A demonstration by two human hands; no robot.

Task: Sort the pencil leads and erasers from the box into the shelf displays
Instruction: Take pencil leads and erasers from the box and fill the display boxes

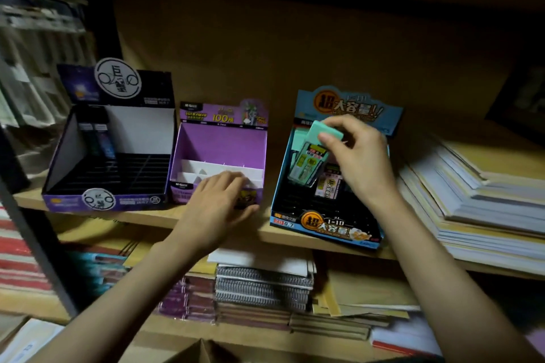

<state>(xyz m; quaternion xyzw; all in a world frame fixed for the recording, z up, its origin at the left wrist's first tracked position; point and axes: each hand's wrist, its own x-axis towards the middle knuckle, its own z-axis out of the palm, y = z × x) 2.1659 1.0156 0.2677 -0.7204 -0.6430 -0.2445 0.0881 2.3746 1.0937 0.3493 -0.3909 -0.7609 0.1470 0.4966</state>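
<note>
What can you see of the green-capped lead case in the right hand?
The lead case is a flat clear plastic holder with a mint-green cap and a yellow-and-red label. The right hand pinches it at the cap end. It hangs tilted, cap up and right, over the blue display box, lower end beside a pink-labelled case there. Contact with the box is unclear.

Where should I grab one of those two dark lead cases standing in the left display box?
Probably by its top end, with the grip coming from above and in front. The dark lead cases stand upright, side by side, at the back left of the left display box. Its wall is close beside them and their lower ends sit among the dividers.
</note>
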